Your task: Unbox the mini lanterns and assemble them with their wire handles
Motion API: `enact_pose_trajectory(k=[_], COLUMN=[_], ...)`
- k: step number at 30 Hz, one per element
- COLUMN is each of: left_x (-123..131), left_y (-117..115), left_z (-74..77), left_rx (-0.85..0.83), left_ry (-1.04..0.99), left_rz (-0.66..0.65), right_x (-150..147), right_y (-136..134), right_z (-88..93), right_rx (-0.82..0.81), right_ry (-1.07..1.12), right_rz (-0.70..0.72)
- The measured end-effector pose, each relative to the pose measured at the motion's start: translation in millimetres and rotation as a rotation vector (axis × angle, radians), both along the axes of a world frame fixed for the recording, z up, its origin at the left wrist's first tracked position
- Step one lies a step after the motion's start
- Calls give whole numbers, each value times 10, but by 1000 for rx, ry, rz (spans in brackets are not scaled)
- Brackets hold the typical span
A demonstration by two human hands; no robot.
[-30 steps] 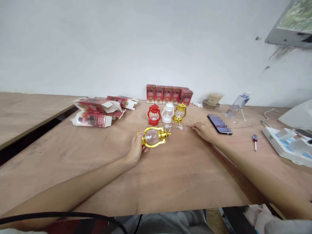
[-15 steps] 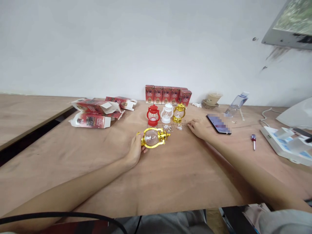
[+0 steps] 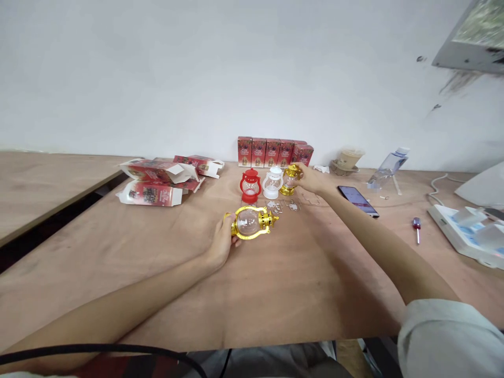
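Note:
My left hand (image 3: 221,240) is closed round the base of a small gold lantern (image 3: 249,222), tipped on its side with its top pointing right. At the end of a row of upright lanterns, my right hand (image 3: 310,178) has its fingers on the upper right side of a second gold lantern (image 3: 289,181). Left of that one stand a white lantern (image 3: 272,184) and a red lantern (image 3: 251,186). Small wire handles and tags (image 3: 292,206) lie just in front of the row.
Red printed boxes (image 3: 259,152) line the wall behind the lanterns. Opened cartons (image 3: 157,193) are piled at left. On the right are a phone (image 3: 357,200), a cup (image 3: 349,158), a bottle (image 3: 388,168), a screwdriver (image 3: 416,230) and a power strip (image 3: 468,236).
My right hand has moved up and left, from the table beside the wire pieces onto the standing gold lantern. My left hand keeps hold of the tipped gold lantern.

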State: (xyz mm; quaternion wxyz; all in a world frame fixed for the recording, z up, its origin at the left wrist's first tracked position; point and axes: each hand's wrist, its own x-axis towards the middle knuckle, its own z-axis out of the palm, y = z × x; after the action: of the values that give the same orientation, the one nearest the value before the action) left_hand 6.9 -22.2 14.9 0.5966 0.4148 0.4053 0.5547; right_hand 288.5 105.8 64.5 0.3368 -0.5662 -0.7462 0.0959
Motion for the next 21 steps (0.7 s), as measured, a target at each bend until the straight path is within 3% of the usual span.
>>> enact_pose_trajectory(k=[6,9,11,16,21], left_x=[0,0,0,-1,-3], left_y=[-11,-12,-9,2,0], left_z=[4,13,15,19,25], left_rx=[-5,-17,-17,-29,-32], left_ry=[-13,-22,-28,-25,-12], left_rz=[5,2,1,16,18], right_x=[-36,37,112,269,310], right_y=[67,-122,-323,-711,-643], right_z=[-22,-104,-197,-487,-711], right_rx=[5,150,214,111,45], right_ry=[17,-14,-78,-274,-189], right_rz=[-50,-149,-106,124,4])
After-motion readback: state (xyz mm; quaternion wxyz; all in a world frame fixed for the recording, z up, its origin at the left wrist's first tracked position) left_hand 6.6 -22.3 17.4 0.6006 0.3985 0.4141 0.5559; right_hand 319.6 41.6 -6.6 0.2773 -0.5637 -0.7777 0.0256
